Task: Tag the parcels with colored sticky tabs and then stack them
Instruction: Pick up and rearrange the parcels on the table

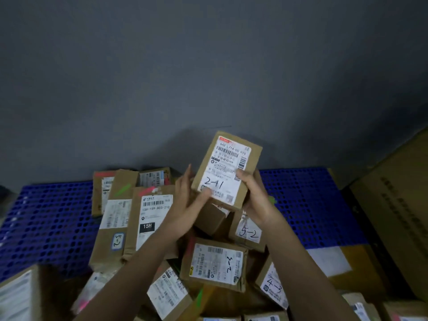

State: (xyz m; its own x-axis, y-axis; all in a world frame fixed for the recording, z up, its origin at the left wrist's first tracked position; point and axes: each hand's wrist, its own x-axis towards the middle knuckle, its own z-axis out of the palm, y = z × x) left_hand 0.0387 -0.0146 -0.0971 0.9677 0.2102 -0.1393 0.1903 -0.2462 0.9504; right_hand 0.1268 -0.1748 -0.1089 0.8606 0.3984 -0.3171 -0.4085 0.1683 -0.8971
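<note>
A small cardboard parcel [228, 167] with a white label marked "2-41" is raised above the pile, tilted with its label toward me. My right hand [256, 195] grips its lower right corner, thumb on the label. My left hand [188, 200] has straight fingers; its thumb touches the label's lower left and its fingertips lie along the parcel's left side. Below lie several labelled parcels, among them "5-2" [249, 230] and one at the centre [214, 260]. Tagged parcels [129, 205] with green and pink tabs lie at the left.
A blue perforated plastic pallet [308, 205] carries the pile, against a grey wall. A large cardboard carton [398, 205] stands at the right. More parcels crowd the bottom edge, one big box [18, 295] at the lower left.
</note>
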